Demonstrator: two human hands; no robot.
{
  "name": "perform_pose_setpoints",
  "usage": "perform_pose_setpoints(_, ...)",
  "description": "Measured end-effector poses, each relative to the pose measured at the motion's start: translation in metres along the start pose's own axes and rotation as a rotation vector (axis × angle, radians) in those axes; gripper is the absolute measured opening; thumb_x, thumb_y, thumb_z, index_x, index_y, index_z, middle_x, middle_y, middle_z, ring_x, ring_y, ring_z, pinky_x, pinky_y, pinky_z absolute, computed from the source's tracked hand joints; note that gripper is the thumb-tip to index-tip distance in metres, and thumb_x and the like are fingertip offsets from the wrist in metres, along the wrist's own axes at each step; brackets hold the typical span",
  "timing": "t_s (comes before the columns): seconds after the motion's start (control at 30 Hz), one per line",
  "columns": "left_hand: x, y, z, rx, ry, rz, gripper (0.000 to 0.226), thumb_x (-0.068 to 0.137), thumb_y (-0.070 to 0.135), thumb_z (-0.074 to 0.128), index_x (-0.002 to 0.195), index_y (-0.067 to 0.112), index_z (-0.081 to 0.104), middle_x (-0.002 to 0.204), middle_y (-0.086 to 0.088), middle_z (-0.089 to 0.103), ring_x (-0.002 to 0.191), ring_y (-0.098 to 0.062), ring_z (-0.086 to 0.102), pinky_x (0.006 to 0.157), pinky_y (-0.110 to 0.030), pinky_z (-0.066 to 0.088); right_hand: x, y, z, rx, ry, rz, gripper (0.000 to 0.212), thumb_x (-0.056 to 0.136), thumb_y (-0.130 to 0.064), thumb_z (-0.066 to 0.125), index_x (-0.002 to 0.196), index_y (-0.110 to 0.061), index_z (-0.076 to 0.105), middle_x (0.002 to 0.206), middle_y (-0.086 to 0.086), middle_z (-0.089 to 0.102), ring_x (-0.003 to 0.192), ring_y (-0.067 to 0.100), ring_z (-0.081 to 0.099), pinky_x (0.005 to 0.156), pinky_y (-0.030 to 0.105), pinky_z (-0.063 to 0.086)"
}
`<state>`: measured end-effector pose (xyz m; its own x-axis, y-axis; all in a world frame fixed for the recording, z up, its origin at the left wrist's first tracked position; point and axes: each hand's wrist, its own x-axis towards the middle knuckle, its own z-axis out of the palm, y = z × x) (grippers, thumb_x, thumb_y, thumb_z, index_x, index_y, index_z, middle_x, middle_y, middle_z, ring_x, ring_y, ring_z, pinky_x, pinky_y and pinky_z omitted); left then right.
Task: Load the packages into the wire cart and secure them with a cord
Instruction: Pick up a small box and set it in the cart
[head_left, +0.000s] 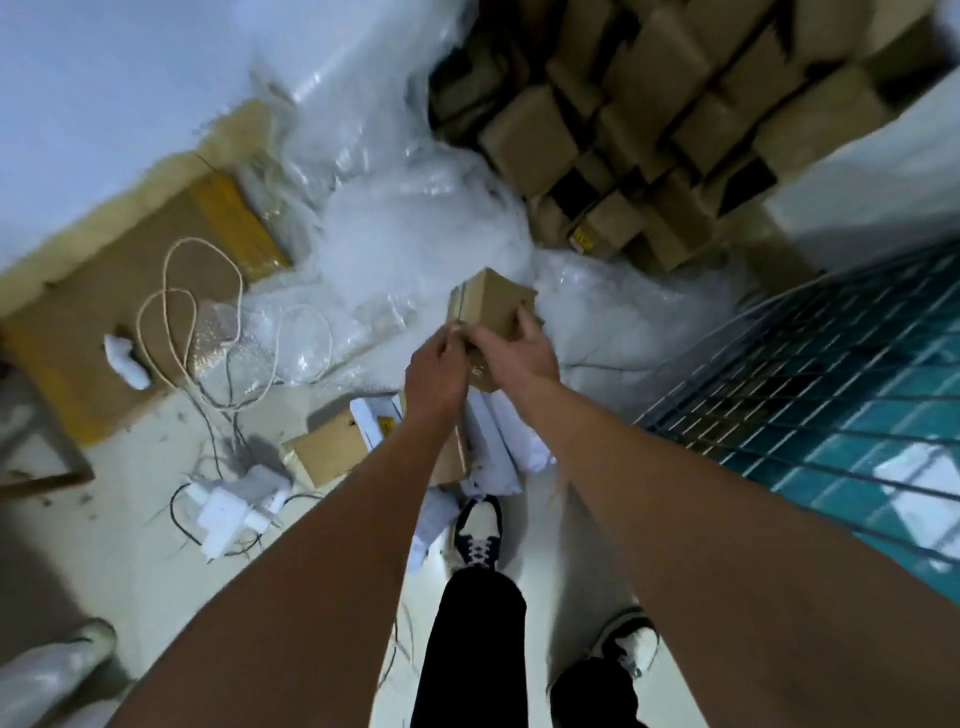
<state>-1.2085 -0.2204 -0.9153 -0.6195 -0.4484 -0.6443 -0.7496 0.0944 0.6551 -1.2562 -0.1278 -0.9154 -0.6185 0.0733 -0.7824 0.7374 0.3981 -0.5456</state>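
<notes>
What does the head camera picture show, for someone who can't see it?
Both hands, left and right, hold a small cardboard box above a cluttered floor. A blue wire cart stands to the right, a loose cord lies to the left, and stacked boxes sit behind.

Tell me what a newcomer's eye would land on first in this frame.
Both hands, left hand and right hand, grip a small cardboard box held up at the centre of the view. To the right lies the wire cart with its blue grid panel, and a stack of cardboard boxes fills the top. A looped cord lies on flat cardboard at the left.
</notes>
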Motion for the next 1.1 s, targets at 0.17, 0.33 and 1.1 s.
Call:
perform_pose_setpoints(0.17,-0.047,0.165,-0.022,-0.191,0.067,0.234,0.035,0.106,0.035,0.044,0.119,0.024,0.075,0.115,0.001,0.075,0.109,-0.016,0.068,0.101,-0.044,0.054,-0.066,-0.141,-0.085,-0.044,0.089,-0.352,0.108,0.066,-0.074,0.068,0.160,-0.038,0.031,0.152,-0.001,0.047,0.134,0.022,0.053,0.105,0.039,0.049)
perform_pose_setpoints(0.33,-0.130,0.293,0.021,-0.369,0.044,0.408,0.037,0.105,0.031,0.046,0.135,0.025,0.068,0.130,0.001,0.070,0.120,-0.015,0.063,0.108,-0.041,0.050,-0.138,-0.203,-0.215,-0.092,0.319,-0.580,0.104,0.067,-0.081,0.057,0.159,-0.043,0.026,0.155,-0.003,0.041,0.133,0.025,0.053,0.101,0.039,0.049)
perform_pose_setpoints(1.1,-0.451,0.063,0.301,-0.231,-0.021,-0.066,0.039,0.110,0.032,0.039,0.144,0.017,0.052,0.133,-0.015,0.060,0.111,-0.033,0.063,0.092,-0.043,0.054,-0.266,0.241,-0.458,-0.539,0.218,-0.467,0.105,0.069,-0.083,0.049,0.162,-0.045,0.017,0.168,-0.003,0.028,0.142,0.025,0.044,0.104,0.037,0.050)
